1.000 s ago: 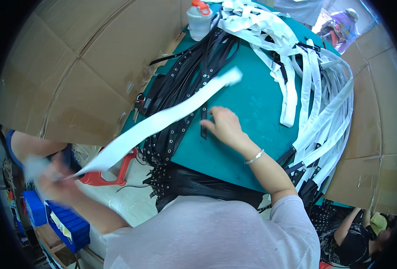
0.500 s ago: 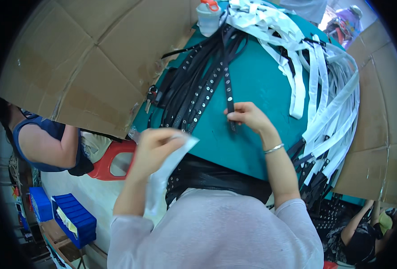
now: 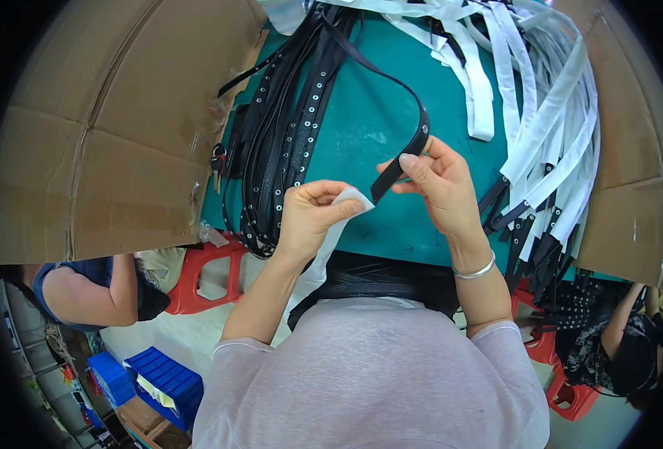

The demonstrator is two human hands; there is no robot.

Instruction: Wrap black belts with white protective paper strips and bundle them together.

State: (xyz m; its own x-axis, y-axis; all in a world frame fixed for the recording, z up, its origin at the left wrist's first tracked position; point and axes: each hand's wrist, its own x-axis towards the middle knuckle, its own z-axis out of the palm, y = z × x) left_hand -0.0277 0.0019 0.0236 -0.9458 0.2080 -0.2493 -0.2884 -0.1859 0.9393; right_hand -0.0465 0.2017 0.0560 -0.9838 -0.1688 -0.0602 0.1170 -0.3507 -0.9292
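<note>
My left hand (image 3: 310,218) pinches the end of a thin white strip (image 3: 324,254), which hangs down past my wrist towards my lap. In my right hand (image 3: 445,185), between thumb and fingers, is a black eyelet belt (image 3: 391,178) near its end. From there the belt arcs up and back to a bundle of black belts (image 3: 290,123) with metal eyelets on the left of the green table. The belt's tip points down at the white strip's end; they are very close, and I cannot tell whether they touch.
White-covered belts (image 3: 545,142) with black ends lie heaped at the right. Cardboard walls (image 3: 137,135) flank the green table (image 3: 391,228). Keys (image 3: 219,159) sit by the left wall. Beyond it are a seated person (image 3: 84,292), a red stool (image 3: 196,280) and blue crates (image 3: 166,385); another person sits lower right.
My left hand has brought the white strip up and right, beside the belt's end. My right hand has lifted and bent the belt, turning its tip towards the strip.
</note>
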